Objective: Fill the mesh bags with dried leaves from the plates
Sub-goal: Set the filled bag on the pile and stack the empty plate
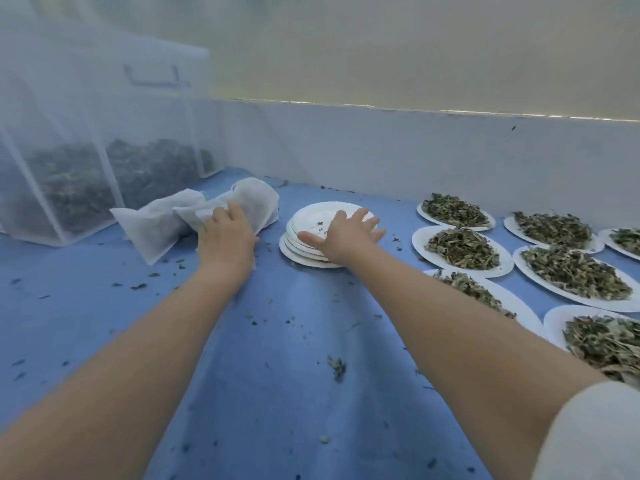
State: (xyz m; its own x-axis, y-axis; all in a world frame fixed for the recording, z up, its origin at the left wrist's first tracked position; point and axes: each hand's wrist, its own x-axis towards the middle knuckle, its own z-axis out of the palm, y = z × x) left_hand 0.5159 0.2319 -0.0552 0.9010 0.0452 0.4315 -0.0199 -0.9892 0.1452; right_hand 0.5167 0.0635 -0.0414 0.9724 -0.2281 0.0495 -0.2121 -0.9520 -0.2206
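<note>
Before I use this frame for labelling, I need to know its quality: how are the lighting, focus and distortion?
Head view: light is soft and even, with only faint shadows on the blue table; the upper part is hazy, veiled by translucent mesh; the filled mesh bags at left look milky; the forearms bow outward from wide-angle distortion; the plates of leaves read reasonably sharp.

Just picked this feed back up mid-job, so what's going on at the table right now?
A person is bagging dried leaves. The left hand grips a white mesh bag lying on the blue table. The right hand rests flat, fingers spread, on a stack of emptied plates. To the right, several plates of dried leaves are not yet emptied. Behind the bag, clear bins hold leaves.
</note>
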